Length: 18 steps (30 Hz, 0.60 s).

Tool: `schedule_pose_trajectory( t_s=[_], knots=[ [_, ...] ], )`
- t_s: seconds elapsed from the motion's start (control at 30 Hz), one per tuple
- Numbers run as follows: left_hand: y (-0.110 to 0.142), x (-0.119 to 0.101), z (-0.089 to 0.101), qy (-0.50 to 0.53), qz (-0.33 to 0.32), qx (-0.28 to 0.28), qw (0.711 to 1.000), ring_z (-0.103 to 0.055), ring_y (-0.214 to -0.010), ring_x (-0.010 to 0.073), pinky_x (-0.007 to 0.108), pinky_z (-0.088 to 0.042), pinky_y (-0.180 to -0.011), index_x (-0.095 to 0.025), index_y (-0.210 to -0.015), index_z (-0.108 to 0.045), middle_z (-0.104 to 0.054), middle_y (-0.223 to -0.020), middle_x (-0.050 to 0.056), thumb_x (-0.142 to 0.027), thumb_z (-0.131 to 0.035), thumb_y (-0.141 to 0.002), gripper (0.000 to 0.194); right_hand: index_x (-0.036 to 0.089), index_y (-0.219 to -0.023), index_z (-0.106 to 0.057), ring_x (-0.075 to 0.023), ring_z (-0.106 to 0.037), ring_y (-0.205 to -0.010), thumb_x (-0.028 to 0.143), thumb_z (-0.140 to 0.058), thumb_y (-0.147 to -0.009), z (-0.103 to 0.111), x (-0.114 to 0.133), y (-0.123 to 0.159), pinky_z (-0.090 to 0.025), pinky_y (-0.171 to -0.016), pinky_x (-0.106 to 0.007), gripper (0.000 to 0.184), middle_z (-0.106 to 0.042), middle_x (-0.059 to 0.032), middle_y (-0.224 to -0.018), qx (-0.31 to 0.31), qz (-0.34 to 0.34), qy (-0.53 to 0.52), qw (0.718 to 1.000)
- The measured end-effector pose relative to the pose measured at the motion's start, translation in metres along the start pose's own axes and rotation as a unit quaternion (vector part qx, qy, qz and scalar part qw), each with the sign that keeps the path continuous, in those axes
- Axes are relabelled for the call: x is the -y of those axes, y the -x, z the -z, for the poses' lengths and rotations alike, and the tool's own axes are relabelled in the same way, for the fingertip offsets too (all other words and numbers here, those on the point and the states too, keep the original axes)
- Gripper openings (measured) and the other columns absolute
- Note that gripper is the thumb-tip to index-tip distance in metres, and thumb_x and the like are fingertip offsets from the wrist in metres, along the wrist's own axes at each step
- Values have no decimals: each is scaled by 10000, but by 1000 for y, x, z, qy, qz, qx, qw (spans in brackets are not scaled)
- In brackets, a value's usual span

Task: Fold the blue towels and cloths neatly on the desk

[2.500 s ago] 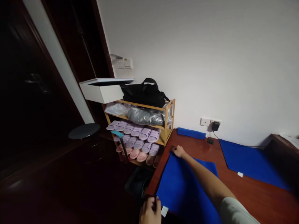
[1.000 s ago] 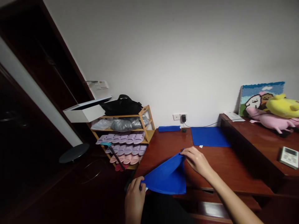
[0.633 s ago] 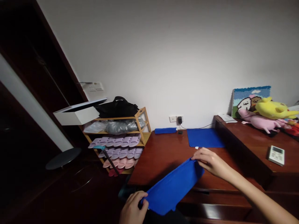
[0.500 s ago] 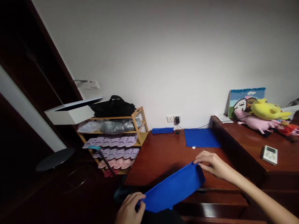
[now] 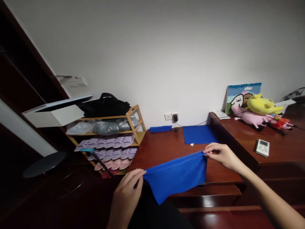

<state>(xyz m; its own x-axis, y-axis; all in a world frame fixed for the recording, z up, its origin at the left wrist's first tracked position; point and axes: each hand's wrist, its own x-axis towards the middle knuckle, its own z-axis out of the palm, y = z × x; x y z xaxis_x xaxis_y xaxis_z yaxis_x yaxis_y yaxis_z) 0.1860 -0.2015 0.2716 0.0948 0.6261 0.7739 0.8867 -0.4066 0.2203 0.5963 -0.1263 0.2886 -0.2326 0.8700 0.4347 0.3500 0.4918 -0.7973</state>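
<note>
A blue cloth piece (image 5: 177, 174) with a seamed upper edge hangs between my two hands, over the near edge of the brown table (image 5: 162, 143). Its left upper corner is pinched by my left hand (image 5: 128, 187), fingers closed. My right hand (image 5: 220, 154) pinches the right upper corner, held higher than the left. The top edge is stretched nearly straight, and the lower left corner droops. Whether it is a pouch or a single sheet, I cannot tell. On the table behind lie a flat blue cloth (image 5: 200, 134) and a folded blue strip (image 5: 161, 128) by the wall.
At left stands a wooden shoe rack (image 5: 140, 135) with several slippers, a black bag (image 5: 105, 106) and a white box (image 5: 54, 116) on top. A black charger (image 5: 175, 117) is plugged into the wall. Plush toys (image 5: 262, 105) and a white calculator-like device (image 5: 262, 148) are on the right-hand desk.
Both hands have risen with the blue cloth, the left one more. The cloth's top edge is now less slanted, and its lower part hangs down. The view has shifted slightly right.
</note>
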Motion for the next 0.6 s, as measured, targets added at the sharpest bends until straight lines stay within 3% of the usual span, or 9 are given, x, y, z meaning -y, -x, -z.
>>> schedule_pose_trajectory(
  t_s=[0.1, 0.27, 0.4, 0.6],
  knots=[
    [-9, -3, 1, 34, 41, 4, 999, -756, -909, 193, 316, -598, -943, -288, -913, -790, -804, -962, 11, -379, -551, -960, 260, 226, -856, -835, -214, -715, -821, 629, -778, -799, 2, 0, 0, -593, -741, -329, 411, -783, -94, -914, -16, -11, -12, 1000],
    [-18, 12, 3, 139, 106, 35, 984, -762, -874, 211, 295, -629, -824, -275, -813, -801, -804, -901, 27, -471, -662, -864, 246, 207, -824, -836, -220, -720, -812, 649, -820, -744, 10, 7, 1, -604, -740, -337, 449, -785, -93, -897, 9, -41, -57, 997],
    [-25, 17, 5, 249, 174, 67, 951, -753, -833, 222, 287, -630, -736, -242, -751, -784, -785, -858, 48, -448, -734, -777, 213, 206, -785, -827, -219, -723, -798, 652, -818, -749, 8, 8, 0, -611, -734, -338, 447, -784, -94, -873, -21, -30, -81, 996],
    [-27, 12, 2, 356, 253, 80, 896, -680, -769, 193, 272, -573, -661, -217, -780, -676, -690, -791, 25, -341, -706, -713, 144, 236, -839, -828, -226, -734, -842, 591, -799, -811, 3, 12, 3, -629, -758, -340, 357, -789, -85, -908, -105, 37, -25, 993]
  ],
)
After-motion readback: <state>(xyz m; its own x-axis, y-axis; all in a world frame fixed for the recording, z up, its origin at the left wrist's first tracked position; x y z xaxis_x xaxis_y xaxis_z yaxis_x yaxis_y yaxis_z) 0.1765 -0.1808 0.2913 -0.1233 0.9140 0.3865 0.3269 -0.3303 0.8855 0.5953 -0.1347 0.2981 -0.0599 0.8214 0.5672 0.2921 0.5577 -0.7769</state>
